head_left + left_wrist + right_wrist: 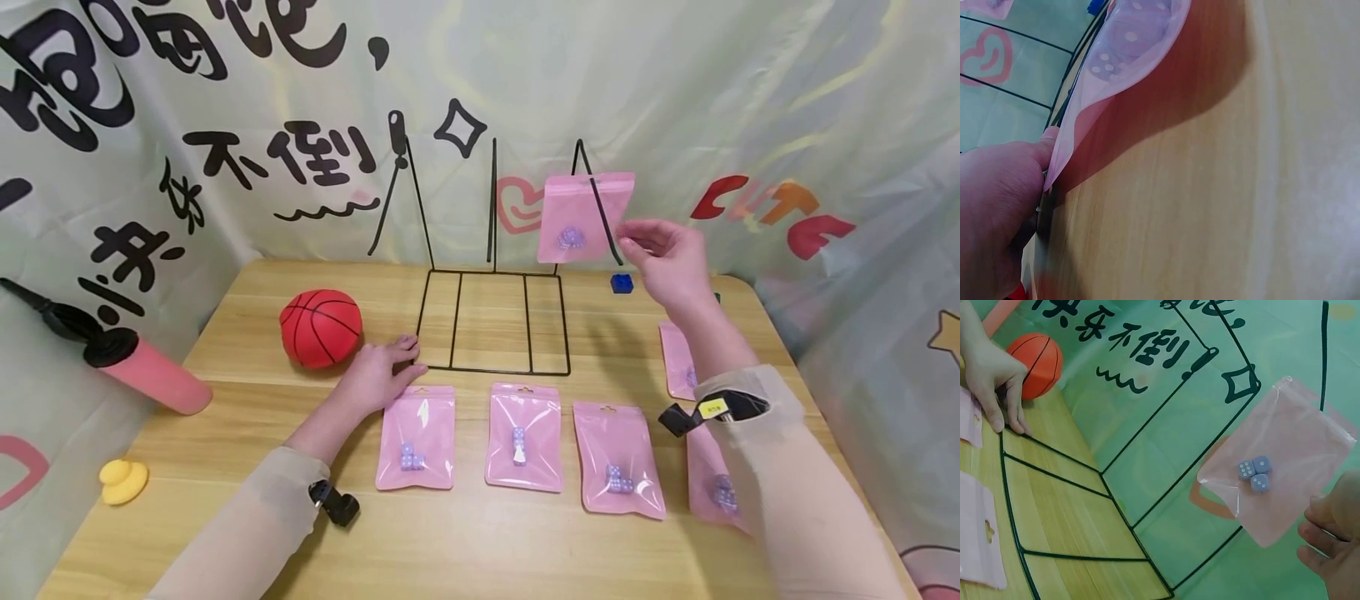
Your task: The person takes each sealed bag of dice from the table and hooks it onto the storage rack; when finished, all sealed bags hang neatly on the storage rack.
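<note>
A pink pouch point(577, 218) point(1279, 462) with small purple dice inside hangs on the right upright of a black wire rack point(491, 371) point(1054, 478). My right hand point(663, 258) point(1335, 544) is raised beside it, fingertips at the pouch's lower right edge; a pinch cannot be made out. My left hand point(378, 371) point(997, 206) point(991, 369) rests flat on the table at the rack's front-left corner, with its thumb against the top edge of another pink pouch point(416, 437) point(1116, 56).
Two further dice pouches point(523, 437) point(618, 458) lie in a row at the front, and others point(678, 358) are half hidden by my right arm. A red ball point(321, 327), a pink pump point(150, 371), a yellow piece point(123, 481) and a blue block point(621, 283) sit on the wooden table point(480, 550).
</note>
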`<move>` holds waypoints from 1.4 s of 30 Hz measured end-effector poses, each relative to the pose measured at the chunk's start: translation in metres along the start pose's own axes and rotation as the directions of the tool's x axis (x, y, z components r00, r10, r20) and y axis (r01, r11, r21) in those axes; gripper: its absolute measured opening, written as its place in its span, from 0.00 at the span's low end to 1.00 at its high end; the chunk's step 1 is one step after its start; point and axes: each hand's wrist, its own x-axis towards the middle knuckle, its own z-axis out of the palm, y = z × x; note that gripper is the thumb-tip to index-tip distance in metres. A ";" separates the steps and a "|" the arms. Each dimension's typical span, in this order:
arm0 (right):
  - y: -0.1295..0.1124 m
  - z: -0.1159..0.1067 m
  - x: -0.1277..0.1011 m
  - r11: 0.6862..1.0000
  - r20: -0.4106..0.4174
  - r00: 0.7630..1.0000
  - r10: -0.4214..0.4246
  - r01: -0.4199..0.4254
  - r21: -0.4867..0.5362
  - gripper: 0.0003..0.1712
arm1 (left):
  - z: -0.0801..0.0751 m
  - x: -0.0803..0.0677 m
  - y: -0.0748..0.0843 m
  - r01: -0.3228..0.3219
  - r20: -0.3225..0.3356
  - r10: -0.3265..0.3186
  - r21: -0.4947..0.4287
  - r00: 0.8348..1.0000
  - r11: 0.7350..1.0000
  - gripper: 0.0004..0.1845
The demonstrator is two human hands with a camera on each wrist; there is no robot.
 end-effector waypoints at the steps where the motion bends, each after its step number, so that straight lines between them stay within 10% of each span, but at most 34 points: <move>1: 0.001 -0.002 -0.001 1.000 0.006 1.000 -0.013 0.013 -0.020 0.20 | 0.000 0.000 0.000 0.001 0.002 -0.001 0.000 1.000 1.000 0.26; 19: 0.049 -0.075 -0.048 0.923 0.207 0.978 0.001 0.079 -0.377 0.28 | -0.002 0.003 0.000 0.031 0.030 -0.031 -0.007 0.999 0.999 0.28; 42: 0.132 -0.129 -0.071 0.844 0.132 0.940 0.314 -0.213 -0.492 0.42 | -0.002 0.002 0.001 0.064 0.052 -0.064 0.007 0.997 0.998 0.28</move>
